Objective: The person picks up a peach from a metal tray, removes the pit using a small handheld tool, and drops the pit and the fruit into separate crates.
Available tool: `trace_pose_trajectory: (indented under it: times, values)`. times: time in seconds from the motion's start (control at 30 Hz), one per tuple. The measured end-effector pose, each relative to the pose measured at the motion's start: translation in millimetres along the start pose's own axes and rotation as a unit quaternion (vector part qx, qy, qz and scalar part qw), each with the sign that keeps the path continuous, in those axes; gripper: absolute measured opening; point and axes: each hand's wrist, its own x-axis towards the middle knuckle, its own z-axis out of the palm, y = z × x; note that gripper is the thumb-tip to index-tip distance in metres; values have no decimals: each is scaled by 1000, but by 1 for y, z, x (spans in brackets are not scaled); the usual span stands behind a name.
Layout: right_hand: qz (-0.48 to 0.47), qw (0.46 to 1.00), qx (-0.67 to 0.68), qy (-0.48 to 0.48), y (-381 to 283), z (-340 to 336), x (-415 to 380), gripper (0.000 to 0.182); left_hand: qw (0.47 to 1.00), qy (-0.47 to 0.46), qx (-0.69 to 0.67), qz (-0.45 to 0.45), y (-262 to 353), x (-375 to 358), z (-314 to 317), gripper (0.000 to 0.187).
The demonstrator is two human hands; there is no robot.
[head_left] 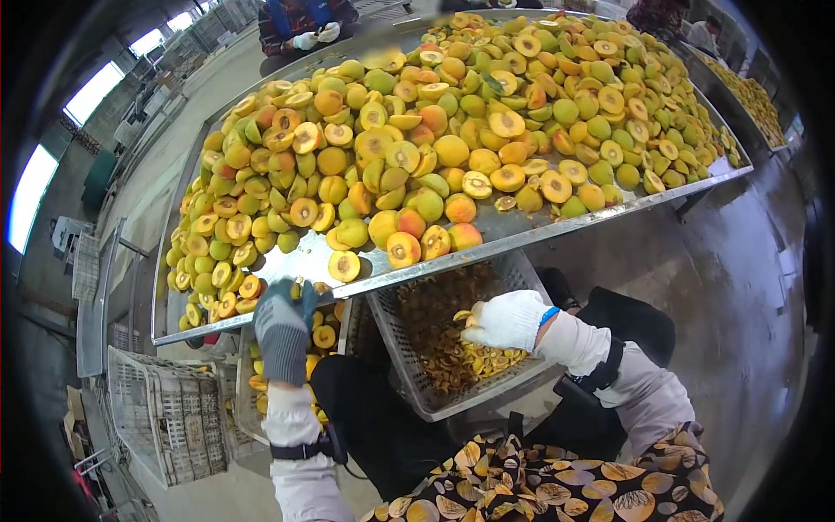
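Observation:
My left hand [285, 320], in a grey and dark-green glove, is at the front edge of the metal table [522, 235]. Its thumb and fingers look apart; the palm side is hidden. Below it, a crate [246, 391] holds halved yellow fruit [324, 336]. My right hand [506, 320], in a white knit glove, is over a grey plastic crate [409, 383] of brown and yellow fruit scraps [439, 365]. Its fingers are curled round a yellow fruit piece [468, 318]. Halved and whole peach-like fruit [402, 157] is heaped on the table.
Stacked crates [165, 413] stand on the floor at left. Across the table, a person in white gloves [317, 36] is at work, with other people further back. Another fruit-laden table [748, 100] is at far right. My knees flank the scrap crate.

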Motion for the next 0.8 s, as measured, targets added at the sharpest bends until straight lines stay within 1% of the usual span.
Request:
trace_pose_trajectory:
  times: [0.07,0.13,0.17,0.2,0.27,0.33,0.37,0.4,0.43,0.47,0.5,0.53,0.6,0.63,0.7,0.73,0.77,0.8]
  values:
    - [-19,1000,-5,8,-8,-2,2,52,994,72,7,83,14,29,29,50]
    - [-20,1000,2,18,-9,-1,5,53,994,-89,-66,10,37,48,54,64]
    - [-24,999,10,46,-9,-1,5,54,996,-82,-32,12,41,59,66,67]
    - [-30,996,17,76,-8,-3,6,55,995,-61,-64,37,38,65,76,64]
    - [2,997,48,61,-11,-15,6,59,995,-34,-91,27,42,65,79,60]
    - [0,984,140,112,-14,-23,1,64,958,-33,-286,16,49,54,75,50]
    - [7,971,203,125,-21,-33,-4,65,910,-61,-408,49,53,39,80,44]
    - [-16,935,311,168,-22,-32,-1,55,844,-87,-524,80,62,27,82,39]
    - [23,902,415,115,-24,-37,1,49,825,-117,-539,127,81,12,73,33]
    - [61,854,513,60,-28,-45,0,43,803,-147,-551,173,103,-5,56,28]
    - [50,808,587,21,-31,-60,-6,39,801,-176,-551,155,123,-21,32,27]
    - [41,782,621,34,-31,-57,-5,38,797,-205,-551,137,140,-33,15,26]
    - [20,725,685,63,-29,-46,-1,37,785,-65,-602,131,163,-45,16,27]
    - [31,706,705,54,-37,-56,-9,37,772,4,-623,124,171,-50,18,27]
    - [24,698,706,118,-37,-42,5,39,805,101,-570,132,187,-53,25,29]
    - [29,690,709,141,-46,-39,4,40,739,76,-662,99,186,-55,41,28]
    - [27,707,691,147,-46,-42,-1,41,660,60,-746,64,185,-57,58,26]
    - [29,731,655,188,-40,-32,7,40,818,166,-514,198,184,-55,39,21]
